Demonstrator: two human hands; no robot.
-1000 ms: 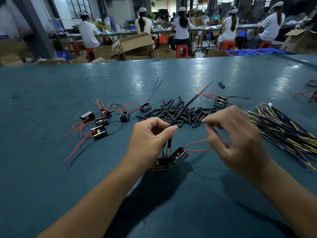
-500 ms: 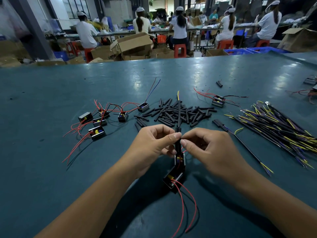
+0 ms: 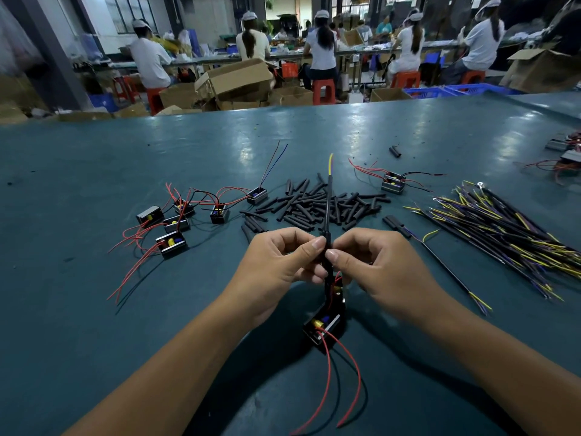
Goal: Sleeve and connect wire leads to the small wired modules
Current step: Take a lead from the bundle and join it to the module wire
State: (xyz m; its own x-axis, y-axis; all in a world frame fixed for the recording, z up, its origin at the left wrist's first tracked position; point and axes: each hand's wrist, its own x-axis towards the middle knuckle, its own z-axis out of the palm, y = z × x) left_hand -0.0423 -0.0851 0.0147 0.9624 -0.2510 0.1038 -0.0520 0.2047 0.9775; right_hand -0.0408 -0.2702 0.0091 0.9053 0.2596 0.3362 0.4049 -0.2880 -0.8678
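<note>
Left hand (image 3: 276,262) and right hand (image 3: 374,265) pinch a black-sleeved lead (image 3: 327,215) upright between thumb and fingers, above the table (image 3: 94,325). A wired module (image 3: 323,325) hangs below them; loose sleeves (image 3: 314,206) lie beyond the lead.

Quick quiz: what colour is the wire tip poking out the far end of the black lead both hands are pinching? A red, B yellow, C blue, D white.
B: the black lead, pinched between the left hand and the right hand, ends in a yellow tip that points away over the pile of sleeves.
</note>
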